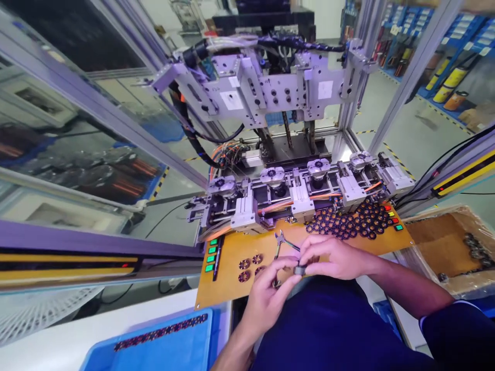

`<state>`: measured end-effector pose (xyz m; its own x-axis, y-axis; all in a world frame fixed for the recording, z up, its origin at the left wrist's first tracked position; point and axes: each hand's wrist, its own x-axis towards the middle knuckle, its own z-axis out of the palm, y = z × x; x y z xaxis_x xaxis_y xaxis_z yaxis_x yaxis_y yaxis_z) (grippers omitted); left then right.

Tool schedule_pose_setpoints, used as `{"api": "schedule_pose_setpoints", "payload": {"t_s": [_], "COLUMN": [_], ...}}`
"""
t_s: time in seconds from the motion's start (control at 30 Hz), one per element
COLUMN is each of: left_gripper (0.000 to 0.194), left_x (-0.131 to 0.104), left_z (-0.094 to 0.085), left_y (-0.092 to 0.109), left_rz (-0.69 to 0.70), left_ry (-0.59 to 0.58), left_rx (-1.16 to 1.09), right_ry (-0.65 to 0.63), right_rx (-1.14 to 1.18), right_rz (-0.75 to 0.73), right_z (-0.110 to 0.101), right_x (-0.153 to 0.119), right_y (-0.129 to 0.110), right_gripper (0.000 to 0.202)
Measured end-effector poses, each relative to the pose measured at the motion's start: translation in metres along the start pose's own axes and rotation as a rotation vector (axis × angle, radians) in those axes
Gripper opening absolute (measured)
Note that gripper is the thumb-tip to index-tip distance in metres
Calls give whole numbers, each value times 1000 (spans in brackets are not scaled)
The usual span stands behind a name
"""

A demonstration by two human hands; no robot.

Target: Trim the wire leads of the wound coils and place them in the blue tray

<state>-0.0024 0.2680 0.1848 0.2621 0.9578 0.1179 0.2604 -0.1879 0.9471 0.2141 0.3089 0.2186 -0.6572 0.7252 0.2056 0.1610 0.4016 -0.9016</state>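
Both hands meet at the front edge of the orange-brown work board [228, 293]. My left hand [270, 293] and my right hand [328, 257] pinch a small dark grey ring-shaped part [299, 270] between their fingertips. Just behind the fingers lie cutting pliers [283, 239] with dark handles, partly hidden by my hands. Several round copper-and-black parts [244, 264] rest on the board left of my left hand. Beyond my right hand is a dense cluster of similar dark ring parts [348, 221].
A machine with clamping stations [273, 176] stands behind the board. Green buttons [212, 251] and a dark pen-like tool [217, 260] are at its left. A blue tray [193, 345] holds a row of parts. At right sits a plastic-lined box [436, 242]. Metal frame posts flank the station.
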Motion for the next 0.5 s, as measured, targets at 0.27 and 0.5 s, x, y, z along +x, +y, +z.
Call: {"api": "schedule_pose_setpoints", "payload": {"t_s": [0.27, 0.5], "left_gripper": [46, 50], "left_x": [-8, -23], "left_z": [-19, -60], "left_y": [-35, -118], "left_rz": [-40, -272], "left_ry": [316, 852], "left_rx": [203, 396], "right_ry": [-42, 417], "right_rx": [-146, -641], "right_rz": [-26, 167], "right_z": [-67, -231], "right_x": [13, 19], "right_y": [2, 56], "right_gripper": [5, 7]}}
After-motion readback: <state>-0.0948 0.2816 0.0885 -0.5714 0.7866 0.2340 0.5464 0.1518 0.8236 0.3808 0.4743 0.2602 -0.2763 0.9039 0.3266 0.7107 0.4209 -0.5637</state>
